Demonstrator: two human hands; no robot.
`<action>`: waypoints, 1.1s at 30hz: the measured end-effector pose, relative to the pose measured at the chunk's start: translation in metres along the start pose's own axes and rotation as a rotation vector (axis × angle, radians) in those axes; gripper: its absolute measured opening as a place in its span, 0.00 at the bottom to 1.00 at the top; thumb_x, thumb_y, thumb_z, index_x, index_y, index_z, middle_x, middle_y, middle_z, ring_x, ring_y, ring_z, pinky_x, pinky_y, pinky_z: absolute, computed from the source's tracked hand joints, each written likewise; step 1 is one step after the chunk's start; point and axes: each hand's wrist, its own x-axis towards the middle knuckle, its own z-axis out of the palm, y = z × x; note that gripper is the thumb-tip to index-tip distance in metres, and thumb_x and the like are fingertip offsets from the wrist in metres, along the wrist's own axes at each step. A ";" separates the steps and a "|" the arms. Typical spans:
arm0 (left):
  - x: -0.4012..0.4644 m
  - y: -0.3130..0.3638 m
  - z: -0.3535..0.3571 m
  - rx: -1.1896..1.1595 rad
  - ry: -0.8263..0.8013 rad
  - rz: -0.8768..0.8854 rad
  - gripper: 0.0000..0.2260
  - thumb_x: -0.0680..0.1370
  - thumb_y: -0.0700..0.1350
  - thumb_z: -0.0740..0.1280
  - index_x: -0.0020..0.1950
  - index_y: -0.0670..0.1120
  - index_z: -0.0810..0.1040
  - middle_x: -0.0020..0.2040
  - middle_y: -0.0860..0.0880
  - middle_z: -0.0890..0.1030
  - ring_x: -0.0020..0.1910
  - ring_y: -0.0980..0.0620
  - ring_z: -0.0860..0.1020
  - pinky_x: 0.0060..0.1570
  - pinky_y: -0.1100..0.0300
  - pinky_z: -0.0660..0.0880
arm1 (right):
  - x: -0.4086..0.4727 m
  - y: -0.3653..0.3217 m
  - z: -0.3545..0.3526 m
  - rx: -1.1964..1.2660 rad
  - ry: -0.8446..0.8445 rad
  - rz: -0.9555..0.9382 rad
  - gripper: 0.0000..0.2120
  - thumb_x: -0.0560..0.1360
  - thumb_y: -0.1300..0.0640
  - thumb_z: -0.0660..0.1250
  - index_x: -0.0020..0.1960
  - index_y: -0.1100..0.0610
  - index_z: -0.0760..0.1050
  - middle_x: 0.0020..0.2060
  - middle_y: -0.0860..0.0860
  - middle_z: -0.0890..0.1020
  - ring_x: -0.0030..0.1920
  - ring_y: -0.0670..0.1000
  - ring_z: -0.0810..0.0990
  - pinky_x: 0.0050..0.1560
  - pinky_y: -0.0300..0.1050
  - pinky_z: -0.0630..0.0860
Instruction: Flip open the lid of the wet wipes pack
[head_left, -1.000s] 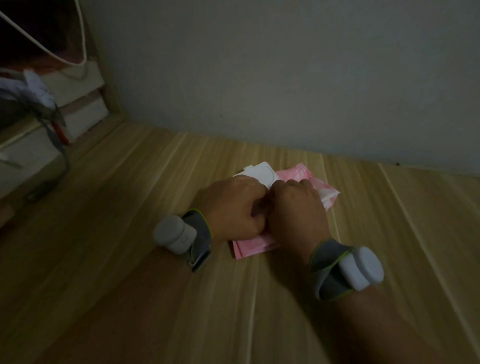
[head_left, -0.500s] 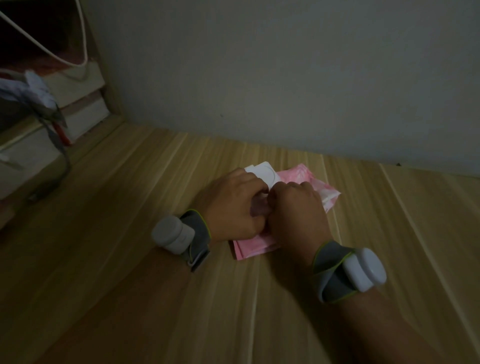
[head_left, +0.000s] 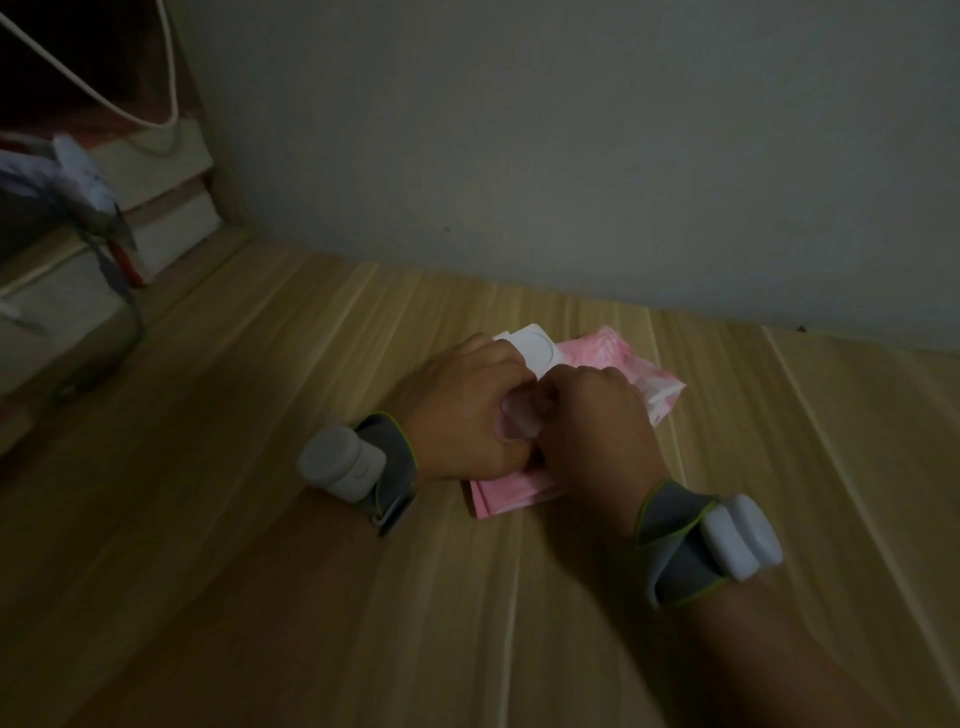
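Note:
A pink wet-wipe pack (head_left: 618, 353) lies flat on the wooden table (head_left: 260, 467), near the wall. Its white plastic lid (head_left: 535, 349) stands flipped up at the pack's far left. My left hand (head_left: 467, 415) rests on the pack with fingers curled beside the lid. My right hand (head_left: 597, 421) sits over the pack's middle with fingers curled down at the opening; what they pinch is hidden. Both wrists wear grey straps with white modules.
A grey wall (head_left: 571, 156) rises just behind the pack. At the far left stands a wooden shelf unit (head_left: 156, 208) with white boxes, a white cable (head_left: 104, 109) and crumpled cloth. Bare tabletop stretches left and right of my hands.
My hands stay together over the pack. The left fingers have shifted slightly beside the raised lid; the pack has not moved.

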 end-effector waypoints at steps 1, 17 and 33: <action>0.000 0.000 0.000 -0.004 0.000 -0.002 0.18 0.65 0.56 0.65 0.47 0.46 0.80 0.49 0.50 0.79 0.50 0.47 0.76 0.51 0.49 0.75 | 0.000 0.000 0.000 0.012 0.004 0.002 0.16 0.75 0.44 0.60 0.48 0.56 0.80 0.43 0.57 0.84 0.47 0.61 0.76 0.49 0.53 0.72; -0.001 0.002 -0.001 0.010 0.026 0.025 0.18 0.64 0.57 0.64 0.46 0.45 0.79 0.46 0.50 0.78 0.47 0.48 0.74 0.48 0.49 0.75 | -0.001 -0.002 0.000 0.151 -0.010 0.043 0.11 0.73 0.47 0.62 0.46 0.52 0.80 0.42 0.56 0.84 0.46 0.61 0.78 0.50 0.55 0.75; 0.000 -0.001 -0.001 -0.015 0.002 0.008 0.16 0.64 0.56 0.65 0.46 0.48 0.77 0.46 0.52 0.77 0.48 0.50 0.73 0.48 0.50 0.75 | -0.002 -0.006 -0.002 0.248 -0.043 0.107 0.13 0.68 0.55 0.60 0.47 0.51 0.81 0.43 0.54 0.85 0.47 0.60 0.81 0.53 0.59 0.76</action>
